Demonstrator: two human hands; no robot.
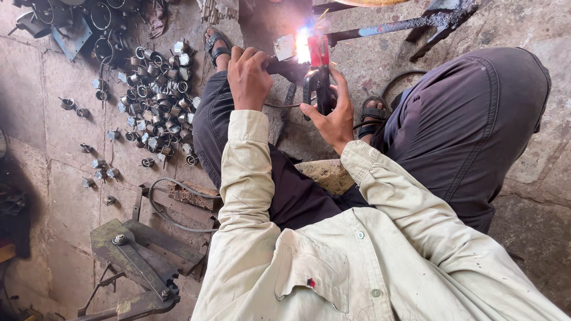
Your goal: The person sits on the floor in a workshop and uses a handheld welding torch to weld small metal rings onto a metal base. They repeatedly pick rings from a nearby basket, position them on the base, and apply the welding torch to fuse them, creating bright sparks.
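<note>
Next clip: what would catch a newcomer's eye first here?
The bright welding arc near the top centre, throwing sparks. The right hand grips a red-handled electrode holder up to it, while the left hand holds a dark metal piece beside the glare. On the stone floor to the left lies a heap of small metal rings.

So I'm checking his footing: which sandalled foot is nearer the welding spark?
The foot at upper left, just beyond the left hand, is nearer the spark. The other foot sits lower right, behind the right hand.
</note>
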